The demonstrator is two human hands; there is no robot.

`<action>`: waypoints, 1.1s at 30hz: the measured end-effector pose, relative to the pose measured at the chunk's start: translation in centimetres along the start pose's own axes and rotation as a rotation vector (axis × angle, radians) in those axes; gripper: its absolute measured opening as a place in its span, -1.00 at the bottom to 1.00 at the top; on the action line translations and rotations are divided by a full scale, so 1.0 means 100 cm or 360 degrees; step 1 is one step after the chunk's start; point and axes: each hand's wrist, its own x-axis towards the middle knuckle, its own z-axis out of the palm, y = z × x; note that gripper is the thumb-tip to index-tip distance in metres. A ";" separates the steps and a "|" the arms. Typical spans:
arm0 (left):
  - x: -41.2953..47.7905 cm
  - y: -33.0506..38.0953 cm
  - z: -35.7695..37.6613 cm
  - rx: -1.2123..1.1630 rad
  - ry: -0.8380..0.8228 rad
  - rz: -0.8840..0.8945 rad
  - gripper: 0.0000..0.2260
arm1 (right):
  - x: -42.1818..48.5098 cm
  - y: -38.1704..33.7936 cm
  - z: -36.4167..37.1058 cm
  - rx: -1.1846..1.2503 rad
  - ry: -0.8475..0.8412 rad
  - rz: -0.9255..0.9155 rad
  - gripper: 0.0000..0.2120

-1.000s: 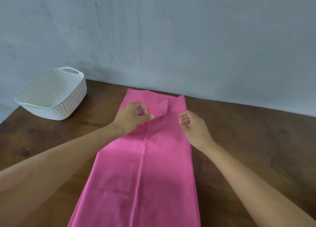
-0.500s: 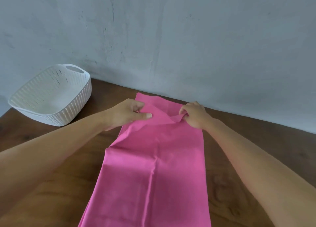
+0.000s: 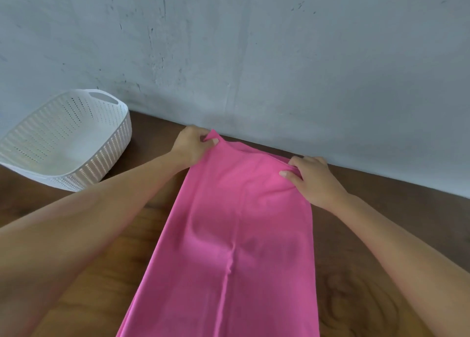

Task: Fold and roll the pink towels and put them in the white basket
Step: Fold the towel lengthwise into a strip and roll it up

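Pink towel (image 3: 241, 235): lies lengthwise on the dark wooden surface (image 3: 381, 235), folded into a long narrow strip. Its far end is close to the foot of the grey wall (image 3: 254, 57); its near end runs out of the bottom of the view. A crease runs down the middle of the near half. The far edge is lifted slightly and sags between the two hands.

Left hand (image 3: 193, 146): clamped on the far left corner of the towel, with the thumb on top and the fingers curled under the cloth.

Right hand (image 3: 312, 181): clamped on the far right corner, thumb pressed on the upper face, fingers curled behind the edge. The corner itself is hidden by this hand.

White basket (image 3: 119, 133): stands on the surface at the left, close to the wall and well apart from the towel. Its walls are perforated, with a handle slot in the far rim. The left side is cut off by the edge of the view.

Obstructions: the left forearm crosses the surface between basket and towel and covers part of the towel's left edge near the corner. The right forearm lies over the surface to the right of the towel and does not touch the cloth below the wrist.
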 end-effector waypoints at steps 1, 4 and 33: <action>0.004 -0.004 0.003 0.0010 -0.0017 -0.0025 -0.61 | -0.003 -0.001 -0.001 -0.0002 -0.0013 -0.0001 -0.70; 0.014 -0.015 0.006 0.0029 -0.0043 -0.0098 -0.62 | -0.007 -0.001 -0.004 -0.0035 -0.0061 -0.0017 -0.73; -0.039 0.075 -0.076 -0.0513 -0.0636 -0.0049 -0.81 | -0.050 0.005 -0.046 0.0017 0.0041 0.0315 -0.66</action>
